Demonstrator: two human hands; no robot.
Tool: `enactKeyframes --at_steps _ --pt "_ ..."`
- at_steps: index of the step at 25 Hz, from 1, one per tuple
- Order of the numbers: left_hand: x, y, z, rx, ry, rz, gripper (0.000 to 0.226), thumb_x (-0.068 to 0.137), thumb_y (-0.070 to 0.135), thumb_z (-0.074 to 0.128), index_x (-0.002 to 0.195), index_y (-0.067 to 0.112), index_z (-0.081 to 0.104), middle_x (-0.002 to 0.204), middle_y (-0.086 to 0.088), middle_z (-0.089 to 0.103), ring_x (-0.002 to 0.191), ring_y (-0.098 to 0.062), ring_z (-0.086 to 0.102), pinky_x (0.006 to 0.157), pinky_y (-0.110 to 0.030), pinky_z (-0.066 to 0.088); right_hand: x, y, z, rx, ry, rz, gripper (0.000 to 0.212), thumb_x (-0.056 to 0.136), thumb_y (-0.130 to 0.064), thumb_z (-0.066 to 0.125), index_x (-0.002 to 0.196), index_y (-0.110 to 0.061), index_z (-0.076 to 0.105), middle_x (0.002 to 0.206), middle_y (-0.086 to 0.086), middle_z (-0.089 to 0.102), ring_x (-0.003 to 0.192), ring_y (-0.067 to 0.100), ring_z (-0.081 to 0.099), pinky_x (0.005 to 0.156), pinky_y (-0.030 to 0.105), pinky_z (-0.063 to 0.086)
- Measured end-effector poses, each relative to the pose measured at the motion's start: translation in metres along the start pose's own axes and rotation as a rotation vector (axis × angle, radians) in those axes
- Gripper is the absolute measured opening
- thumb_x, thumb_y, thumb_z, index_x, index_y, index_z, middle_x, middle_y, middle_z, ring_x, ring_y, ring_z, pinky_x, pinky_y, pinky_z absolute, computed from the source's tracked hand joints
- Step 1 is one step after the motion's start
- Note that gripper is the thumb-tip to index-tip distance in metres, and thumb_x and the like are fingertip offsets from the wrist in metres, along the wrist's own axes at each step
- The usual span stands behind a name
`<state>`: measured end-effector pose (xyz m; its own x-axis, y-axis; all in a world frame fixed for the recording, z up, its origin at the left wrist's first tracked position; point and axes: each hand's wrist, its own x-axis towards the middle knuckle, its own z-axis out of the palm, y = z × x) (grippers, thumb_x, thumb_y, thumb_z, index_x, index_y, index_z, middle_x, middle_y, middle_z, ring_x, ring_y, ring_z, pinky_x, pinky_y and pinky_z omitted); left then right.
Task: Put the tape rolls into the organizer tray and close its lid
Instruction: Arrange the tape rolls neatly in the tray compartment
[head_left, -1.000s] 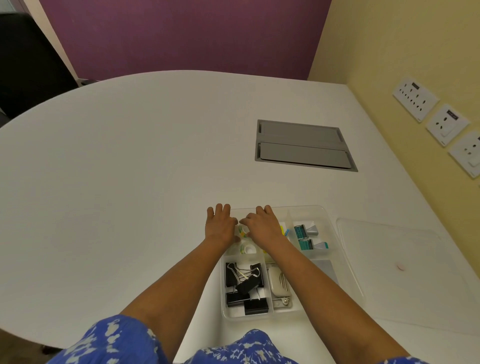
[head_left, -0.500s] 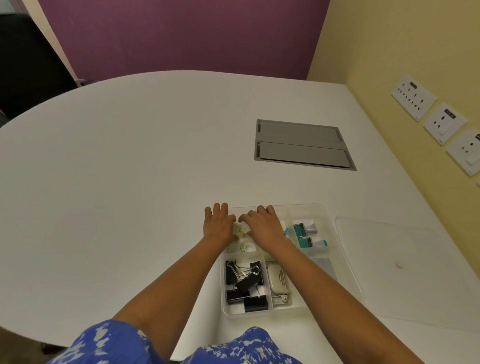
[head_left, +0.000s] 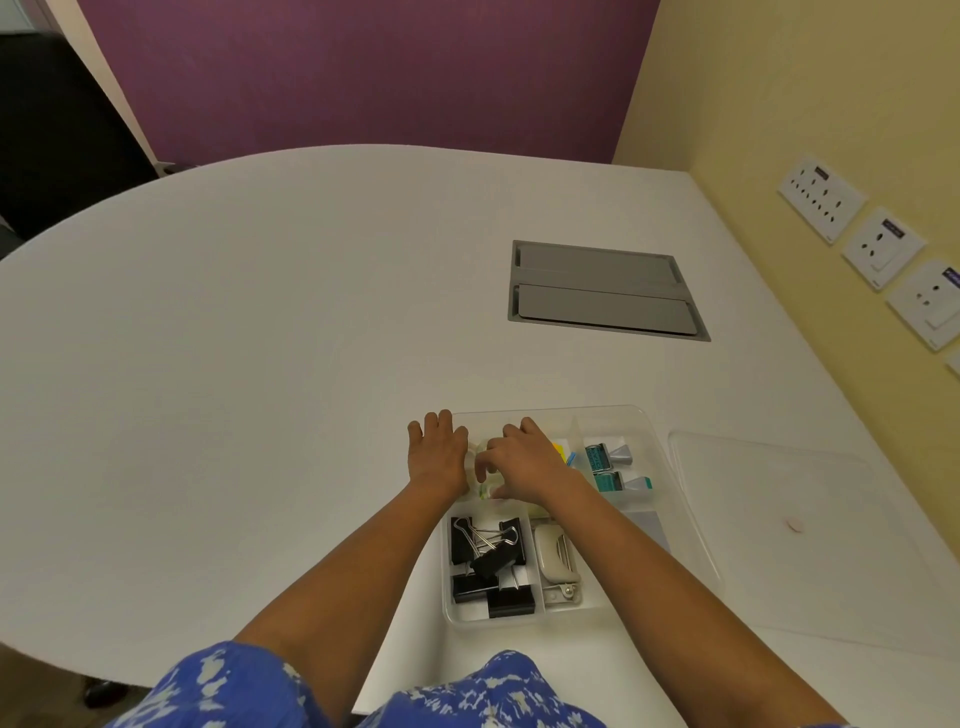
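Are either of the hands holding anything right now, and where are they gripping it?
It cannot be told. The left hand and right hand meet over tape rolls in the organizer tray, hiding any grip.

Much of the tray's far-left compartment sits under the two hands.

The left hand (head_left: 437, 457) and right hand (head_left: 522, 462) cover the far-left compartment of the organizer tray (head_left: 670, 457), so the tape rolls (head_left: 480, 470) show only as pale slivers between the fingers; how many there are and whether either hand grips one cannot be told. The right forearm hides part of the tray's middle and of the grey pad (head_left: 647, 525). Print on the teal packs (head_left: 602, 460) is too small to read. The clear lid (head_left: 810, 545) near the desk's right edge is faint, its near edge hard to trace. The wall sockets (head_left: 883, 244) are cut off at the right.
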<state>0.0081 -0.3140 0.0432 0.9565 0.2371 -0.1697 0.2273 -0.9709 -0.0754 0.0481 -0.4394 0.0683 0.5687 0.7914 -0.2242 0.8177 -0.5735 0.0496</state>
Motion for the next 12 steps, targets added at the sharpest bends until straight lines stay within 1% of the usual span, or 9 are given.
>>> enactKeyframes --at_steps 7,12 --pt "0.0028 -0.0011 0.0021 -0.001 0.022 -0.001 0.058 0.079 0.036 0.071 0.129 0.021 0.047 0.135 -0.007 0.038 0.129 -0.026 0.032 0.108 -0.04 0.025 0.0041 0.0005 0.0018 -0.057 -0.003 -0.02 0.028 0.082 -0.036 0.068 0.106 -0.024 0.063 0.111 0.001 0.069 0.108 0.024 0.052 0.099 0.036 0.031" --pt "0.0029 -0.0026 0.0035 -0.022 0.049 0.006 0.054 0.08 0.035 0.07 0.127 0.021 0.049 0.134 -0.007 0.04 0.128 -0.025 0.033 0.108 -0.04 0.026 0.0056 0.0007 0.0034 -0.046 -0.019 0.005 0.031 0.083 -0.04 0.067 0.109 -0.023 0.063 0.115 0.001 0.068 0.112 0.024 0.051 0.1 0.037 0.031"
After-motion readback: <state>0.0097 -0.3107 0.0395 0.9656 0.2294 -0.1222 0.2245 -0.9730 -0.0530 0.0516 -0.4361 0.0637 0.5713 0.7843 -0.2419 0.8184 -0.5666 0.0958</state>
